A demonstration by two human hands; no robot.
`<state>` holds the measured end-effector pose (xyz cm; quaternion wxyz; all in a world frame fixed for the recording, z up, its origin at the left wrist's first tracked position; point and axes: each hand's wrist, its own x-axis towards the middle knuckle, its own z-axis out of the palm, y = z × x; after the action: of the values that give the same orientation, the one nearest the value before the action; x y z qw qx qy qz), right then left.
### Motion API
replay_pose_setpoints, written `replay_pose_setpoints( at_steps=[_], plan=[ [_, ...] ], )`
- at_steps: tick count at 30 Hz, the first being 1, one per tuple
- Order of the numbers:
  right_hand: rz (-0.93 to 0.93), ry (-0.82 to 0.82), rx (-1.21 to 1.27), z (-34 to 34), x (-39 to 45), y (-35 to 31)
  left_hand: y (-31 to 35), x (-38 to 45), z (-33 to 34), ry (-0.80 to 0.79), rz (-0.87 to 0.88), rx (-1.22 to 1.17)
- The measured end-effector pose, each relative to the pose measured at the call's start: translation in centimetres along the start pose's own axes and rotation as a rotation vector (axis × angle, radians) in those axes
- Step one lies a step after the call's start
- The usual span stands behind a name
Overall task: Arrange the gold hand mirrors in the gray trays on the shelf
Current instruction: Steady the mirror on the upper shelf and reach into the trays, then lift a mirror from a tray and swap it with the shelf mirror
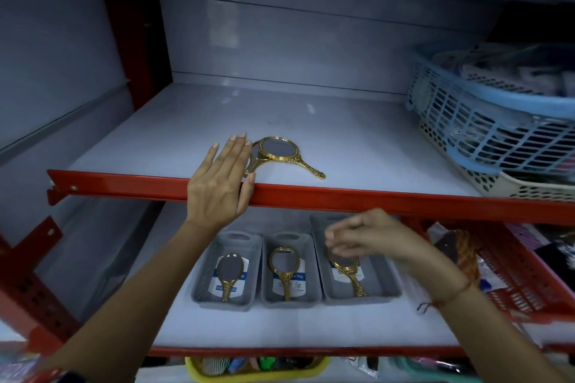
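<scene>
Three gray trays stand side by side on the lower shelf. The left tray [203, 270] holds a gold hand mirror [229, 274]. The middle tray [314, 270] holds another gold mirror [283, 267]. In the larger right tray [385, 280] lies a third mirror [345, 270]; my right hand [370, 238] hovers just above it, fingers loosely apart, blurred. On the upper shelf lie two stacked gold mirrors [281, 154]. My left hand [222, 183] rests flat and open on that shelf's red edge, fingertips beside the stacked mirrors.
A blue lattice basket [485, 121] sits on a cream basket [504, 183] at the upper shelf's right. A red basket [513, 274] with goods stands right of the trays. A yellow basket [258, 371] is below. Red uprights [130, 25] frame the left side.
</scene>
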<state>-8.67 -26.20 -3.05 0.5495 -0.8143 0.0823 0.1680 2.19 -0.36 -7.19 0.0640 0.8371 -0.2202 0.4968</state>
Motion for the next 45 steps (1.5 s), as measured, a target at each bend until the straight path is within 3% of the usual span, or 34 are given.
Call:
replay_pose_setpoints(
  at_steps=[3, 6, 8, 11, 13, 15, 24, 33, 37, 45],
  plan=[
    [-0.127, -0.056, 0.121, -0.1, -1.5, -5.4, 0.0, 0.1, -0.2, -0.039, -0.004, 0.006],
    [-0.196, 0.052, 0.106, 0.4, 0.3, -9.2, -0.2, 0.3, -0.5, -0.092, -0.002, 0.02],
    [-0.191, 0.22, -0.051, 1.0, 3.1, -10.7, -0.8, 0.4, -0.7, -0.137, -0.022, 0.032],
    [-0.146, 0.441, -0.494, 1.9, 7.3, -11.7, -1.8, 0.3, -1.0, -0.196, -0.034, 0.093],
    [-0.061, 0.441, -0.68, 2.0, 8.9, -12.0, -1.9, 0.2, -0.9, -0.211, -0.026, 0.108],
    [0.009, 0.377, -0.716, 1.6, 10.2, -12.1, -1.7, 0.2, -0.8, -0.206, -0.045, 0.096],
    [0.185, 0.122, -0.287, 0.1, 10.3, -13.0, -1.8, 0.2, -0.8, -0.173, -0.03, 0.072],
    [-0.052, -0.032, 0.245, -1.4, 1.7, -9.1, -1.6, 0.0, -1.0, -0.157, -0.035, 0.063],
    [-0.022, -0.121, 0.259, 0.0, -2.6, -4.3, -1.4, 0.0, -1.2, -0.146, -0.05, 0.05],
    [0.323, -0.153, 0.25, 3.7, -0.2, 6.5, -1.1, -0.4, -0.8, -0.088, -0.043, 0.044]
  ],
)
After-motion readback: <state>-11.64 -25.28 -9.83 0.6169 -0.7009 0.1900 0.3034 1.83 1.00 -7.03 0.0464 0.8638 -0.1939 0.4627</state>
